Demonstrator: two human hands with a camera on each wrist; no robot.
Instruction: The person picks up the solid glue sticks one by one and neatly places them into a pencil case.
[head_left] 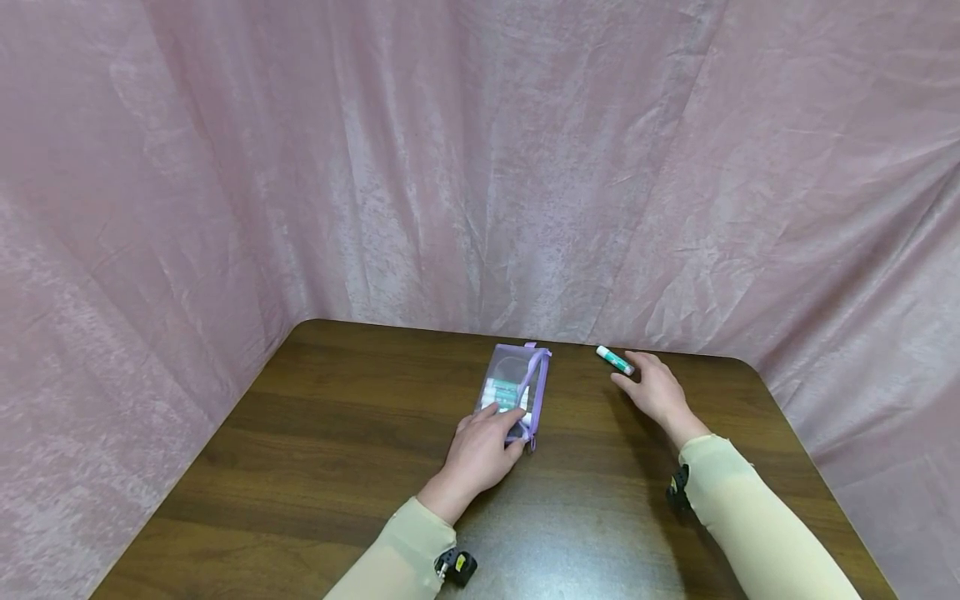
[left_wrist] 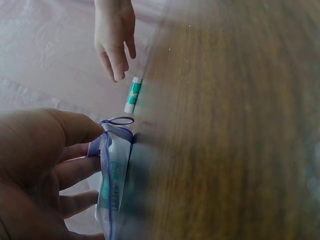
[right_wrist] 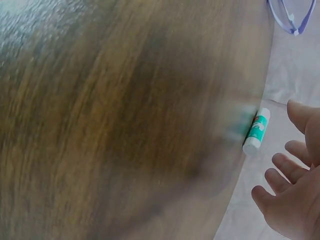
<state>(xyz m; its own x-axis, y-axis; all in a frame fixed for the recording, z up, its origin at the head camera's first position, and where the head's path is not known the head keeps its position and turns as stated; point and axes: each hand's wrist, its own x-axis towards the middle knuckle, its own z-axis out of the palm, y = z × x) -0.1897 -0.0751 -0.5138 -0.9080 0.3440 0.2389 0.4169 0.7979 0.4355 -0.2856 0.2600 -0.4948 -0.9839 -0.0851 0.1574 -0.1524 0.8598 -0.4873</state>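
A mesh zip pouch with purple trim [head_left: 512, 357] lies on the table, and white-and-green tubes [head_left: 501, 394] show through it. My left hand [head_left: 480, 450] rests on the pouch's near end. Its thumb and relaxed fingers touch the pouch in the left wrist view, where the purple zipper [left_wrist: 108, 165] runs beneath them. To the right of the pouch lies a single white-and-green glue stick [head_left: 615, 359]. Beside its right end hovers my right hand [head_left: 654, 388]. In the right wrist view, its spread fingers [right_wrist: 287, 167] are apart from the glue stick [right_wrist: 257, 131].
A brown wood-grain table [head_left: 337, 400] has rounded far corners. Pink curtains [head_left: 480, 167] hang behind it and on both sides, close to the far edge, near which the glue stick lies. Black wrist cameras [head_left: 455, 567] sit on the cream sleeves.
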